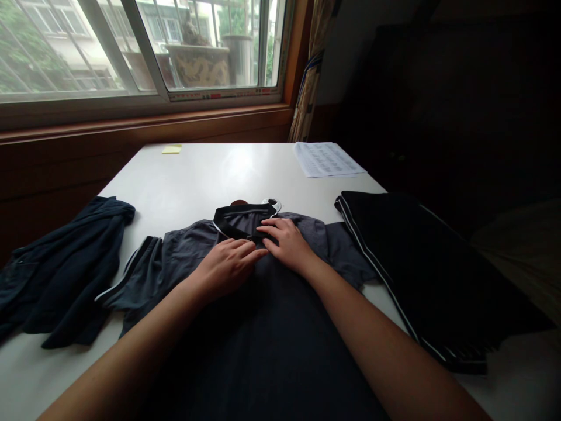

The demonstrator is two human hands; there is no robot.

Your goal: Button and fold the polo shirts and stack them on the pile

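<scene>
A dark grey polo shirt [272, 316] lies spread front up, its short sleeves out to both sides and its black, white-edged collar [225, 227] towards the far side. At the front of the collar, my left hand [232, 261] is closed on the fabric, fingertips bent down over the neck opening. My right hand [287, 242] grips the collar's right side, its fingers across the black band and its thumb close to my left fingers. What lies between the fingertips is too small to make out.
Dark folded trousers [421, 263] with white piping lie right, touching the shirt's sleeve. A navy garment [74, 269] lies left. Beyond the collar are a white ring-shaped item [276, 204] and a brown round item [239, 202]. Printed sheets [328, 159] and a yellow note [172, 149] rest on the white table [210, 169].
</scene>
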